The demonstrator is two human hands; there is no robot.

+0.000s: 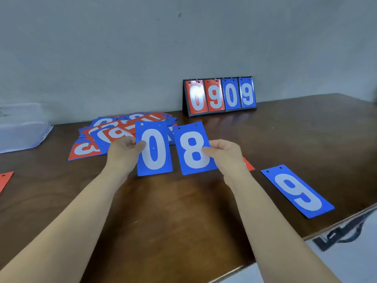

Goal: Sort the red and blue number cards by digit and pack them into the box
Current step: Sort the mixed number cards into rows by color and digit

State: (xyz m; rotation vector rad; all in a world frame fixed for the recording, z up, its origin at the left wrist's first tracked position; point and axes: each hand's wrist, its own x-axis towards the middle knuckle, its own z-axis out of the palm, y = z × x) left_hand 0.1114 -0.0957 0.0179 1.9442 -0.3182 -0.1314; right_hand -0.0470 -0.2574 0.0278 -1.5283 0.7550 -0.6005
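Far left, at the back edge of the dark brown wooden desk, sits a translucent plastic box, blurred and cut off by the frame. Just in front of it, at the desk's left edge, one red card pokes into view. Next comes a loose heap of red and blue number cards, fanned and overlapping near the back edge. And here is the action: the left hand is raised above the middle of the desk, thumb and fingers pinching the left edge of a blue card with a white 0, held upright and facing the camera. Right beside it, almost touching, the right hand pinches the right edge of a blue card with a white 8, tilted slightly left. At the back edge against the wall stands a black flip scoreboard showing red 0 and 9, then blue 0 and 9. A red card corner peeks out from behind the right wrist. Finally, near the desk's right front edge, a blue card with a white 9 lies flat, angled.
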